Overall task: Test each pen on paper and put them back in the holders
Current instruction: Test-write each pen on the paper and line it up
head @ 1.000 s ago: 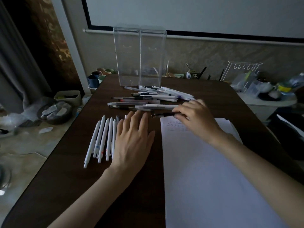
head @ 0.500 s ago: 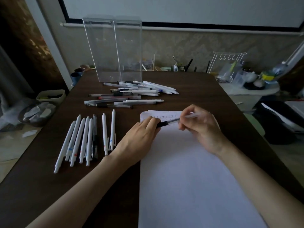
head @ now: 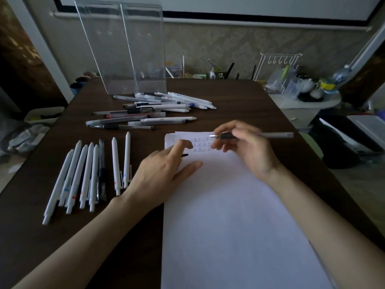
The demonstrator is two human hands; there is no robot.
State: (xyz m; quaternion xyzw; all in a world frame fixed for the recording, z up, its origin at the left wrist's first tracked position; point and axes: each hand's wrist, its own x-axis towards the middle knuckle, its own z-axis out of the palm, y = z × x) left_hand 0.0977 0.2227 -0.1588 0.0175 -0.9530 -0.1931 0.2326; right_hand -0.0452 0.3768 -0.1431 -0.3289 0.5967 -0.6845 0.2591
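Right grip (head: 245, 151): pinches clear pen (head: 270, 135), tip pointing left above paper (head: 229, 215).
Left grip (head: 160, 174): thumb on paper; black cap (head: 185, 155) at its fingers, whether held I cannot tell.

place: home room | cues: wire rack (head: 279, 65); cluttered side table (head: 295, 103); cups (head: 76, 88); patterned wallpaper (head: 229, 44)

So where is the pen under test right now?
Head view, right of centre: the right hand holds the pen over the top of the paper, tip pointing left.
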